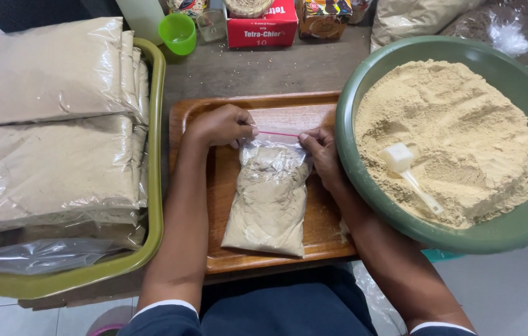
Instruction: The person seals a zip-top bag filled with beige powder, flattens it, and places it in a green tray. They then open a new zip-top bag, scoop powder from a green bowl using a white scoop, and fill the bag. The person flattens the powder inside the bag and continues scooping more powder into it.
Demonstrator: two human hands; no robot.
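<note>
A clear zip-top plastic bag of tan powder is laid flat on a brown rectangular wooden tray at the centre of a worn grey-brown surface. The bag's pink-striped top edge is pinched at both ends: the left hand is clenched on the corner at 11 o'clock, the right hand on the corner at 1 o'clock.

At 3 o'clock of the tray, a large round green plastic basin is seen heaped with the same tan powder; a white plastic scoop is lying in it.

At 9 o'clock, an olive-green rectangular tub is stacked with filled powder bags.

At 12 o'clock, a small green plastic cup and a red cardboard box are noted at the far edge. Pale floor tiles are visible at 5 o'clock.
</note>
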